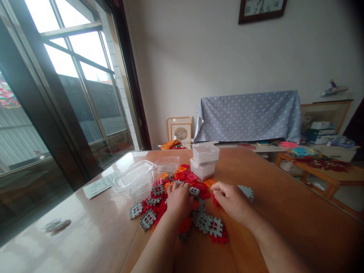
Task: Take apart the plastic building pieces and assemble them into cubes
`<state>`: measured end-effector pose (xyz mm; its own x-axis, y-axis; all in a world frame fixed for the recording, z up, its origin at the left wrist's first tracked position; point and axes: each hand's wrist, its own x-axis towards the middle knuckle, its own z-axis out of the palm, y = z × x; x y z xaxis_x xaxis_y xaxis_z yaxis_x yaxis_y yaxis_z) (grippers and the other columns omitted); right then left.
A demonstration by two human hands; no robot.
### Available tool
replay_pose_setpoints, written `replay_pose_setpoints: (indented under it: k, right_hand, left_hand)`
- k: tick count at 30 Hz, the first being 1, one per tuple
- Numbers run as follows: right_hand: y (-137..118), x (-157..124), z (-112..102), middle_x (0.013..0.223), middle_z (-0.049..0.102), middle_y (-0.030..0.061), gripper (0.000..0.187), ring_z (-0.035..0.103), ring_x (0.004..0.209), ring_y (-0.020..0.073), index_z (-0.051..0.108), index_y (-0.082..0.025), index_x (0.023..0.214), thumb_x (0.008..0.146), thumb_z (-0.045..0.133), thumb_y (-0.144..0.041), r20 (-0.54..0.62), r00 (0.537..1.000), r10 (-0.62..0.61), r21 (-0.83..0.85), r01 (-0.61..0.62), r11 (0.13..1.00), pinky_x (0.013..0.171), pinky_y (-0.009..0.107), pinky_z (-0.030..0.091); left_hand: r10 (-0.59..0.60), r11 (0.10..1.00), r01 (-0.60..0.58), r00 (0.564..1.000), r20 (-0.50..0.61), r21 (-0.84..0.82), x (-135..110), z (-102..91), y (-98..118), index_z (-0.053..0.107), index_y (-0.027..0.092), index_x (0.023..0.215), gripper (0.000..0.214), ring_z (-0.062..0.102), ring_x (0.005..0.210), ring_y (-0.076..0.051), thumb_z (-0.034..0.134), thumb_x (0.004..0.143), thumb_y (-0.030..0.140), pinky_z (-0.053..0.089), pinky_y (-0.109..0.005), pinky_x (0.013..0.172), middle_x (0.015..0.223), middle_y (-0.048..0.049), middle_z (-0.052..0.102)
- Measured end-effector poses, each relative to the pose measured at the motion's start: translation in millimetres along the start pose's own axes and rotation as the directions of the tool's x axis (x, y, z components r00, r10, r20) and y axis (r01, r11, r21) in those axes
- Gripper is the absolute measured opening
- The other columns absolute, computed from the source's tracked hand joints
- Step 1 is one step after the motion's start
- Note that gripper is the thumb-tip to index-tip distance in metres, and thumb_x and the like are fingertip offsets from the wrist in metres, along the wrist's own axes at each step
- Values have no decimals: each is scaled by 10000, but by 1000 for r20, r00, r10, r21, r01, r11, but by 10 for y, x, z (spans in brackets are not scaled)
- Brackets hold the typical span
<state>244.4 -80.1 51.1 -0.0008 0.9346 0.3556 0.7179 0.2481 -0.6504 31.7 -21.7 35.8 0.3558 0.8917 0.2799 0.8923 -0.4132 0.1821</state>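
Note:
A heap of interlocking plastic building tiles, among them a grey tile (148, 219) and an orange tile (209, 184), lies on the wooden table in front of me. My left hand (180, 199) rests on the middle of the heap, fingers spread over the tiles; what lies under the palm is hidden. At the heap's right side my right hand (231, 200) is closed in a pinch, with a red tile (216, 200) at its fingertips, partly covered by the hand. Just beyond that hand shows a light grey toothed piece (246, 192).
Two stacked white boxes (203, 168) stand behind the heap. Clear plastic containers (133, 176) sit at its left, beside a sheet of handwritten paper (99, 185). A small plastic packet (57, 224) lies on the table (93, 242) farther left. A low wooden stand (318, 172) is at the right.

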Motion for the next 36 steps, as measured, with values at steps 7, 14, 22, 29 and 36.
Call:
replay_pose_setpoints:
  k: [7, 14, 22, 29, 36]
  right_hand:
    - [208, 70, -79, 899, 785, 20, 276, 730, 828, 216, 716, -259, 1041, 882, 521, -375, -221, 967, 124, 88, -107, 990, 709, 286, 509]
    - [330, 95, -135, 956, 777, 39, 304, 742, 893, 219, 697, -251, 1094, 875, 525, -374, -287, 937, 199, 160, -158, 974, 739, 291, 536]
    - [246, 75, -8, 873, 769, 10, 277, 721, 798, 200, 705, -260, 1065, 895, 527, -387, -206, 972, 117, 113, -95, 989, 701, 285, 510]
    - [204, 64, 44, 812, 756, -1, 259, 696, 746, 198, 700, -263, 1036, 901, 519, -390, -162, 982, 101, 92, -87, 992, 661, 283, 479]
    - [189, 58, 51, 776, 739, -4, 266, 676, 715, 199, 699, -260, 1017, 908, 512, -414, -152, 984, 92, 99, -77, 992, 649, 285, 467]
  left_hand:
    - [-20, 1000, 20, 1000, -8, 21, -11, -12, -1, 605, 255, 998, 217, 539, 1115, -299, 528, 798, 225, 265, -528, 1090, 1105, -57, 688]
    - [-20, 999, 21, 1000, -3, 30, -6, 18, -11, 610, 259, 1038, 247, 538, 1137, -318, 564, 799, 298, 283, -538, 1084, 1107, -64, 687]
    - [-31, 998, 33, 999, -32, 53, -5, -23, -64, 640, 259, 1035, 237, 559, 1102, -306, 510, 841, 225, 302, -525, 1040, 1097, -58, 712]
    - [-128, 992, 128, 988, -85, -9, 42, -118, -109, 667, 256, 959, 222, 612, 1012, -291, 446, 933, 272, 360, -462, 935, 973, -65, 742]
    - [-366, 881, 296, 921, -136, -368, 127, -122, -347, 660, 256, 1069, 240, 669, 926, -224, 457, 954, 310, 433, -312, 794, 977, -42, 745]
